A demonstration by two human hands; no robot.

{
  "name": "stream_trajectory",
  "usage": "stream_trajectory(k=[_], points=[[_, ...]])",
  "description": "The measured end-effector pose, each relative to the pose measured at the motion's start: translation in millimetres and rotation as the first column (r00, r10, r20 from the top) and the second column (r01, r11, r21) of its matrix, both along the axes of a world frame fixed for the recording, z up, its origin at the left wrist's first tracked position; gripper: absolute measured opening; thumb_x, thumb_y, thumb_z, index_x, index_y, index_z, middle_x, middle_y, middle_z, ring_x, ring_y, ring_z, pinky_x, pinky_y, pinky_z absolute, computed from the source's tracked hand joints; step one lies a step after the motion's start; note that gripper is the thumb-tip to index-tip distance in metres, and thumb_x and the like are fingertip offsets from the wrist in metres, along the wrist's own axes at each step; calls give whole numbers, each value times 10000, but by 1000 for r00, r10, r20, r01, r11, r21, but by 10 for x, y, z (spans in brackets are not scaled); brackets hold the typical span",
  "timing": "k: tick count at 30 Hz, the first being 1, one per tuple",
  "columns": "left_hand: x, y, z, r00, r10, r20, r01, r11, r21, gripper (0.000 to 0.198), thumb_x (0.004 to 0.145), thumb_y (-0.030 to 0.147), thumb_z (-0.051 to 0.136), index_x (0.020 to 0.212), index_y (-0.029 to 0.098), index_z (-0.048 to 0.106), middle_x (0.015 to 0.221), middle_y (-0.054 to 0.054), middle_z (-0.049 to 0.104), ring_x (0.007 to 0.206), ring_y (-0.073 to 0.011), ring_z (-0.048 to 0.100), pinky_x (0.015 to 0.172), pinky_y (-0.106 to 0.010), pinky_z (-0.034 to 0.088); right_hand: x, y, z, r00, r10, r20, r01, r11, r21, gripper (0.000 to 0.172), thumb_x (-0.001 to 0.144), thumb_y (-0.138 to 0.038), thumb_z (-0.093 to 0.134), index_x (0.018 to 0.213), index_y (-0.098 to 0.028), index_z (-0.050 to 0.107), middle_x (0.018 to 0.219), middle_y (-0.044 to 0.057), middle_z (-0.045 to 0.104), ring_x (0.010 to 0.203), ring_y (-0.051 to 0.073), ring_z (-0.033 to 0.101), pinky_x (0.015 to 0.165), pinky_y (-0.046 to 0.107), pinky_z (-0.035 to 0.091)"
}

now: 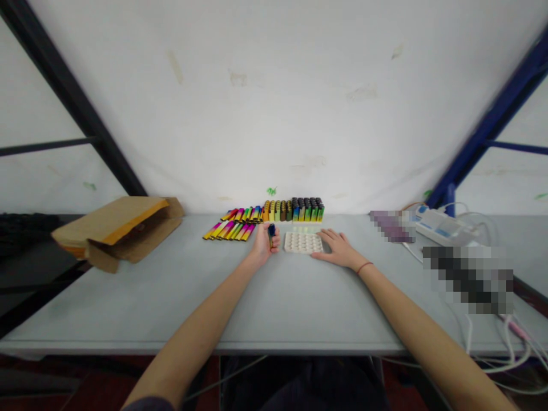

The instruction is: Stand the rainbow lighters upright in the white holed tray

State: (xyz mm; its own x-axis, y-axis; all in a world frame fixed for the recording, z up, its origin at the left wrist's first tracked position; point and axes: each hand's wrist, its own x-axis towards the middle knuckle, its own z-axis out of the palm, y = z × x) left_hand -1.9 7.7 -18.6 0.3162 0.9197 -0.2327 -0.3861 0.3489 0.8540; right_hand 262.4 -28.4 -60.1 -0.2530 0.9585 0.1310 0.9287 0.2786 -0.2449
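Note:
My left hand is closed around a small lighter with a dark blue top, held upright just left of a white tray with rows of round hollows. My right hand lies flat with fingers spread on the table, touching the tray's right edge. Behind the tray stand lighters in a row, yellow-orange to green with dark tops. To their left lie several multicoloured lighters flat on the table.
An open brown cardboard box lies on its side at the left of the grey table. At the right are a white power strip, white cables and two blurred-out objects. A white wall rises behind.

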Motion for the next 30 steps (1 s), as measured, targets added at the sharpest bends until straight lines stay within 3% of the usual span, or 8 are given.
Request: stream_trajectory(k=[9,15,23,27,30], points=[[81,-39,-3,985,171,-9,-171,985,-1,261,887,367,360,687,213,426,495,85,279,371,-74,238,368,-163,154,7,9,-20,1000,2,8,-3,1000,18,783,899,-707,561,1497,-209,476,1590,183,428,1480,371,353,1187,583,254],[67,-36,-10,984,180,14,-180,984,5,302,887,442,386,699,211,440,502,89,292,372,-70,248,369,-165,159,10,15,-20,1000,12,-14,-12,1000,0,814,887,-720,558,1506,-201,460,1591,192,422,1480,386,346,1183,621,238],[65,-18,-18,984,174,-28,-174,985,0,243,879,359,375,697,209,435,508,85,288,381,-75,238,374,-168,136,62,38,-8,999,11,-38,-14,998,-69,839,851,-677,606,1507,-175,457,1620,204,372,1509,401,297,1201,644,196],[97,-1,-42,976,196,-90,-186,976,110,255,897,419,440,754,209,452,541,82,338,412,-76,293,391,-171,199,59,34,-3,999,17,-36,-19,998,-64,806,856,-661,607,1483,-169,491,1621,208,369,1512,393,295,1204,641,191],[149,18,-53,949,241,-202,-173,936,305,182,903,398,514,934,221,480,612,81,432,475,-91,398,454,-178,324,49,32,-2,999,18,-37,-20,998,-58,814,858,-671,609,1491,-174,488,1620,208,370,1510,400,294,1197,652,196]])
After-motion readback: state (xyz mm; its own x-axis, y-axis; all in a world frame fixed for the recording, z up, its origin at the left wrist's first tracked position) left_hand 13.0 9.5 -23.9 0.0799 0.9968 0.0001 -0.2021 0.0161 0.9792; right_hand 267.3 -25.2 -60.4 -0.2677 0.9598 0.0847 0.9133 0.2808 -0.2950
